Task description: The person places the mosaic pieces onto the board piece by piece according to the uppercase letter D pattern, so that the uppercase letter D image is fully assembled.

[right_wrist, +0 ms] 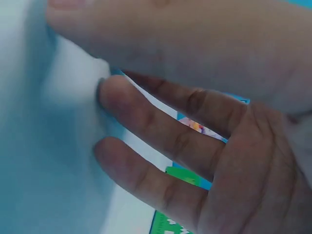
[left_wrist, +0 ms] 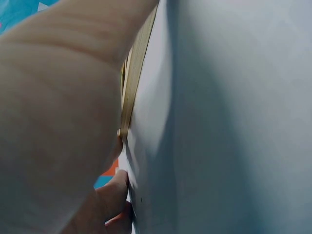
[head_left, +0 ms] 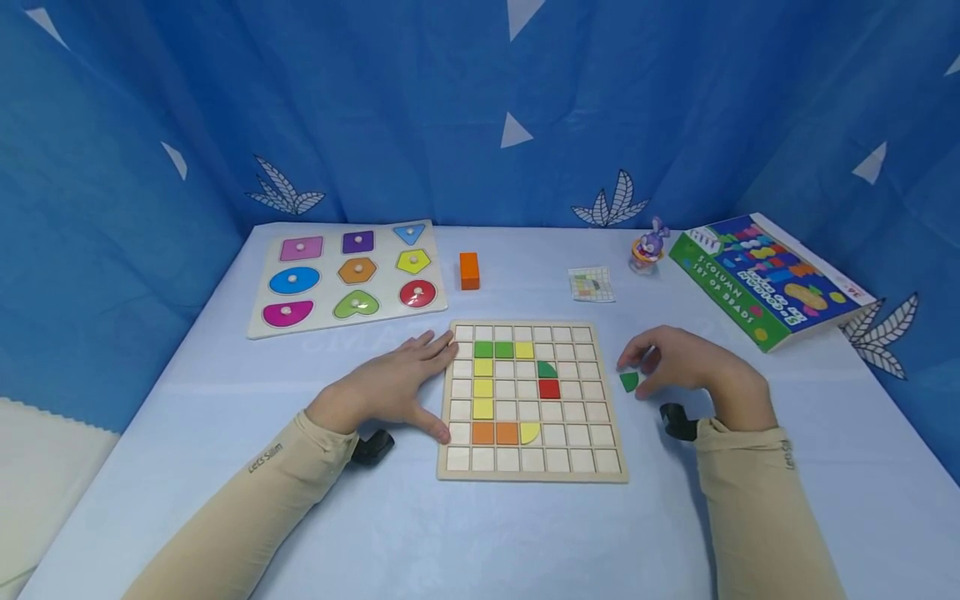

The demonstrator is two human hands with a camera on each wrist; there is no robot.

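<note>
A square wooden grid board (head_left: 581, 475) lies in the middle, partly filled with coloured tiles. My left hand (head_left: 393, 379) lies at its left edge with fingers spread, the fingertips and thumb along the rim. To the right of the board a green quarter-circle tile (head_left: 629, 382) rests on the table. Over it bends my right hand (head_left: 675, 362), thumb on one side and fingertips on the other, with a gap between them. In the right wrist view the fingers (right_wrist: 126, 102) reach down to the cloth. On the board are another green quarter-circle (head_left: 547, 369) and a red square (head_left: 550, 389).
A knobbed shape puzzle (head_left: 322, 283) lies at the back left, beside an orange block (head_left: 469, 272). Behind the board is a small pattern card (head_left: 591, 284). A purple bunny figure (head_left: 649, 247) and a colourful bead box (head_left: 772, 283) stand at the back right. Blue curtain hangs behind.
</note>
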